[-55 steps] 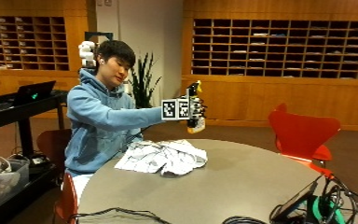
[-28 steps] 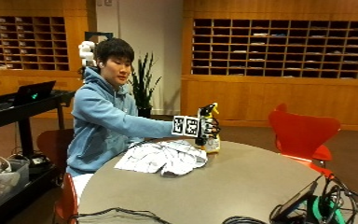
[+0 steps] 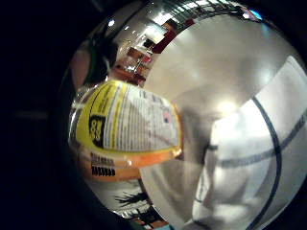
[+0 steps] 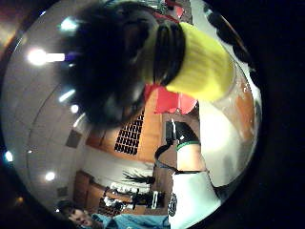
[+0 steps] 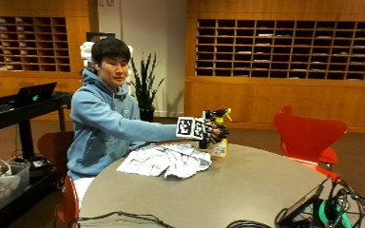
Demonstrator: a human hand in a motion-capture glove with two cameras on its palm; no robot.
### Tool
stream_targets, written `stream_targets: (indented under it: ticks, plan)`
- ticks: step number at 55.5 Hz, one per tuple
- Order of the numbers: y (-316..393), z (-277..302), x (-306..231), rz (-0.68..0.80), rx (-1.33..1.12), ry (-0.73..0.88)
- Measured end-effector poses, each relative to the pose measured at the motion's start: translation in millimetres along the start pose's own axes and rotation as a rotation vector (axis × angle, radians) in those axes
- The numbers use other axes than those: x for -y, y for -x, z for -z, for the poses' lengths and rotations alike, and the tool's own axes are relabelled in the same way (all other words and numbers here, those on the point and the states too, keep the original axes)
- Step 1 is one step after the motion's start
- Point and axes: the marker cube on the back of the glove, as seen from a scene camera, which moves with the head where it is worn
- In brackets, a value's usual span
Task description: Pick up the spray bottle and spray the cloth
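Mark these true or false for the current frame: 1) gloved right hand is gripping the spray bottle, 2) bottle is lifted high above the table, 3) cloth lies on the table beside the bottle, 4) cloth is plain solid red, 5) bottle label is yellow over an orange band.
1) True. The gloved right hand grips the spray bottle near its top.
2) False. In the outside view the bottle is down at the table, at or just off its surface; contact cannot be told.
3) True. The cloth lies crumpled on the table, right beside the bottle on the person's side.
4) False. The cloth is white with thin dark lines.
5) True. The little finger side palm view shows a yellow label above an orange band.
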Motion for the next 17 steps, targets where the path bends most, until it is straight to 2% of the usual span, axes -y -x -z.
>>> stream_targets:
  ticks: [17]
  plan:
    - [8.4,27.4,-11.8,0.046,-0.005,-0.054]
